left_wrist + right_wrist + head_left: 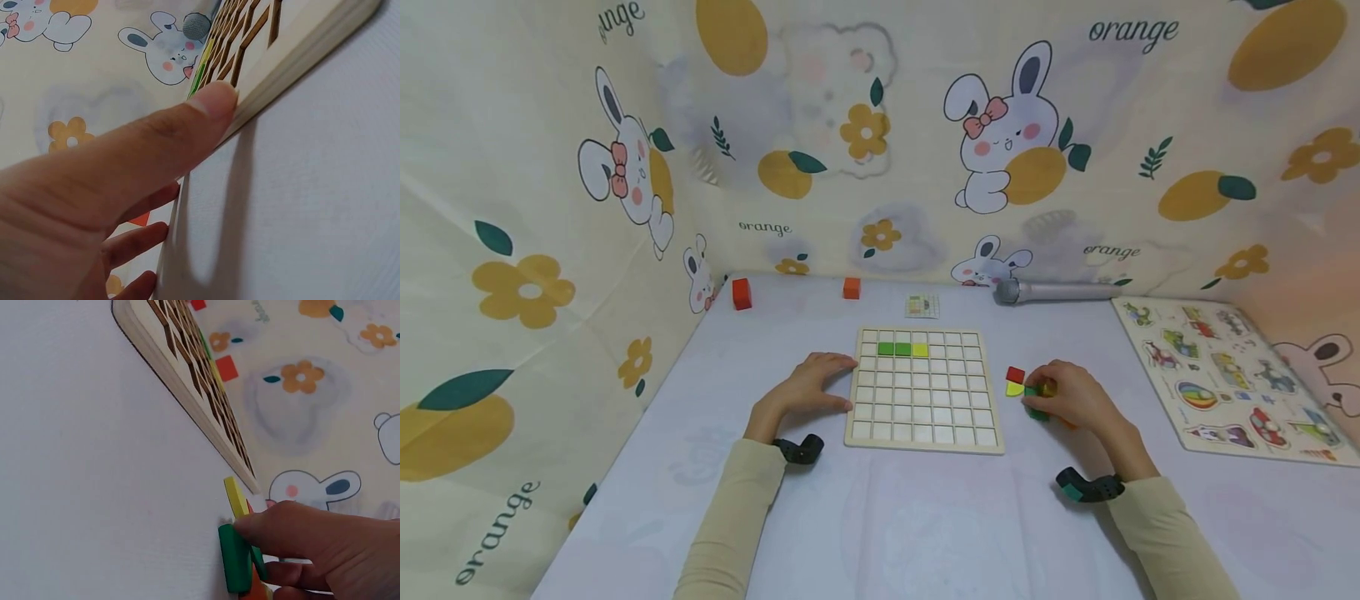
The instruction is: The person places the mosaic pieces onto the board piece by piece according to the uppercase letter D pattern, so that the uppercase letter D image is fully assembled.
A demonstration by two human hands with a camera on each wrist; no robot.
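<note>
Rabbit-and-orange printed cloth walls surround a white bench point(925, 533). Centre of frame: wooden grid board point(925, 417), nearly all cells bare. Filled so far: two green tiles point(894, 348) and one yellow tile point(921, 350) in the second row from the top. Judgement: early stage, most of the grid left to fill. Left hand point(808, 387) lies with fingers extended, thumb tip point(215, 100) touching the board's left edge. Right hand point(1071, 396), right of the board, pinches a green piece point(236, 559) in a small pile of loose pieces point(1017, 382). Two red blocks point(742, 293) sit far back, upper left.
</note>
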